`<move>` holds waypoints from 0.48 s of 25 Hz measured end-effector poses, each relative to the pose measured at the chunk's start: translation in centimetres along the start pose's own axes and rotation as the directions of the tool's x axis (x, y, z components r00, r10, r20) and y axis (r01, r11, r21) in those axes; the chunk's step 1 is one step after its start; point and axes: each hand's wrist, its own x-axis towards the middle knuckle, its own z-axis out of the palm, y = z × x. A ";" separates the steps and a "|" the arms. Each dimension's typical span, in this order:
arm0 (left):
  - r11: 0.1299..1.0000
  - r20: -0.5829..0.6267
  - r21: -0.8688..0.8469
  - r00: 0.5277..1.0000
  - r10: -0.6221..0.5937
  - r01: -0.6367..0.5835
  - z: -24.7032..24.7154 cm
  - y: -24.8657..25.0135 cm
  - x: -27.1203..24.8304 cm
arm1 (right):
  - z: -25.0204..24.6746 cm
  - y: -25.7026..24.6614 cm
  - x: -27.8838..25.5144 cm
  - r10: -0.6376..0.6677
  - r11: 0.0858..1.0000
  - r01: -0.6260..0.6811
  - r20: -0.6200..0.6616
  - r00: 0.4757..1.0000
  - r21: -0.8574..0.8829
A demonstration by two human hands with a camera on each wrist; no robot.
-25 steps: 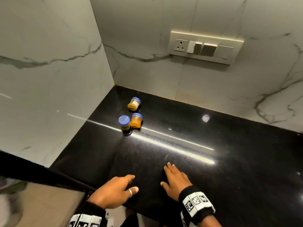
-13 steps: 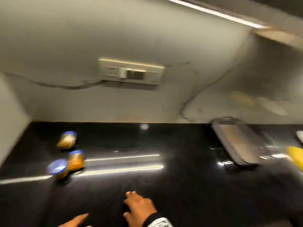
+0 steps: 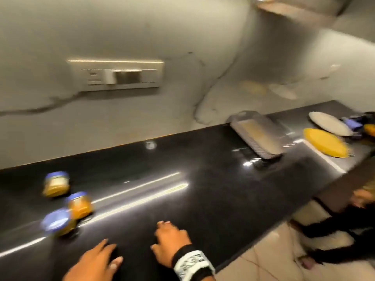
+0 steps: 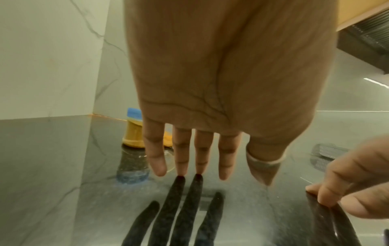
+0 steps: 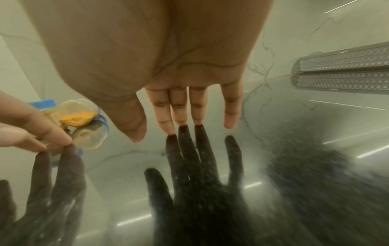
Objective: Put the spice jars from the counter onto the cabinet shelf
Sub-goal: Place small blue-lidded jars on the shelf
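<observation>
Nearest to the camera, the left hand [image 3: 95,262] lay flat on the black counter [image 3: 213,179], with its fingers [image 4: 179,154] straight and slightly apart, holding nothing; a ring [image 4: 263,160] was on the thumb. Just beside it, the right hand [image 3: 170,238] also rested on the counter, fingertips [image 5: 179,116] touching the shiny surface, fingers extended and holding nothing. A black band with white markers [image 3: 192,264] was around the right wrist. Compared with one second before, both hands were at the same place on the counter edge, but the view had turned to the right and become blurred, so the hands were now lower and more to the left in the head picture.

A little farther, to the left of the hands, the three spice jars [image 3: 79,205] with blue lids stood or lay on the counter, close together, untouched. Their grouping was the same as earlier; whether each was upright could not be told in the blur.

Farther to the right, things not seen one second ago had come into view: a grey perforated tray [image 3: 257,134], then a yellow plate [image 3: 326,145] and a white plate [image 3: 329,123]. On the marble back wall [image 3: 60,128] was the switch panel [image 3: 119,75], now shifted to the left. At the top right, the underside of a cabinet [image 3: 300,11] was visible.
</observation>
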 end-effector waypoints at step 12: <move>0.906 -0.343 -0.400 0.894 -0.288 0.138 -16.1 -1.6 -5.4 | -6.1 -11.3 12.3 -0.356 0.930 0.362 -0.089 0.930 0.067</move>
